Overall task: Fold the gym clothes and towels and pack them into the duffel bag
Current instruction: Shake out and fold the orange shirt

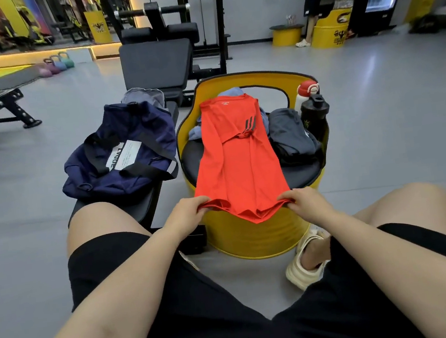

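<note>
Early stage: red shirt lies on yellow drum seat, sleeves folded in. Left hand and right hand pinch its near hem. Grey clothes unfolded far right; duffel bag left, nothing visibly packed.

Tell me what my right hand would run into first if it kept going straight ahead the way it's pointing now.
Probably the dark grey garment heaped on the yellow barrel seat. The right hand grips the orange shirt hem and points forward over the seat; the black bottle stands beyond. Depth is hard to judge.
</note>
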`<state>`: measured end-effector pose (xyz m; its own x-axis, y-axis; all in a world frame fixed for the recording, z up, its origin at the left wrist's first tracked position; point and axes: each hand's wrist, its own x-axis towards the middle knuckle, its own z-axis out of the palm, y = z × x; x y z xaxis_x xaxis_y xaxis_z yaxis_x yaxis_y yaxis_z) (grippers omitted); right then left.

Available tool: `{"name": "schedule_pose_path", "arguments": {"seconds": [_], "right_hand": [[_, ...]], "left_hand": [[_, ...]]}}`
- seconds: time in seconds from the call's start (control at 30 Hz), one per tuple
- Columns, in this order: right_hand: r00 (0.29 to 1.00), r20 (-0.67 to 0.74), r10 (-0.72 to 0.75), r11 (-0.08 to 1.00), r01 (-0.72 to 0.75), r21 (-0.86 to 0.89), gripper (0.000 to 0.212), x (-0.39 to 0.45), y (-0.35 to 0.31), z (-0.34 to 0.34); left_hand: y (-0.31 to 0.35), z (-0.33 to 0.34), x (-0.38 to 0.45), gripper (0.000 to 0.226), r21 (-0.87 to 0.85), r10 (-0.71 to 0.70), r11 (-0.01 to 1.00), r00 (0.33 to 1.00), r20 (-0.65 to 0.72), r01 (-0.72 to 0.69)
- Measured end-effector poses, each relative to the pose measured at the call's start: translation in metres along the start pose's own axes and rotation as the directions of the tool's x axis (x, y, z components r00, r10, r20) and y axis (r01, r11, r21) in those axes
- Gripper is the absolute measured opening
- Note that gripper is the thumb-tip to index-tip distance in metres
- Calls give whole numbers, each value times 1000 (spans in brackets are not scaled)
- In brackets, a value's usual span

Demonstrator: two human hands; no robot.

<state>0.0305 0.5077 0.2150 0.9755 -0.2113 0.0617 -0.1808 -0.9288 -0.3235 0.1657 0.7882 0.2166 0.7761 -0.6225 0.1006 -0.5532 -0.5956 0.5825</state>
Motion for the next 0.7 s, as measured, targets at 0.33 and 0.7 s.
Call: {"name": "schedule_pose_path", "arguments": {"seconds": [0.33, 0.7], "right_hand": [[996, 80, -31, 1000, 31, 6, 22, -25, -7, -26], [962, 267, -52, 998, 37, 59, 16, -40, -6, -45]], "left_hand": [[18, -3, -28, 14, -6, 13, 1000, 995, 97, -12], [37, -29, -32, 10, 83, -14, 996, 946, 324, -14]]}}
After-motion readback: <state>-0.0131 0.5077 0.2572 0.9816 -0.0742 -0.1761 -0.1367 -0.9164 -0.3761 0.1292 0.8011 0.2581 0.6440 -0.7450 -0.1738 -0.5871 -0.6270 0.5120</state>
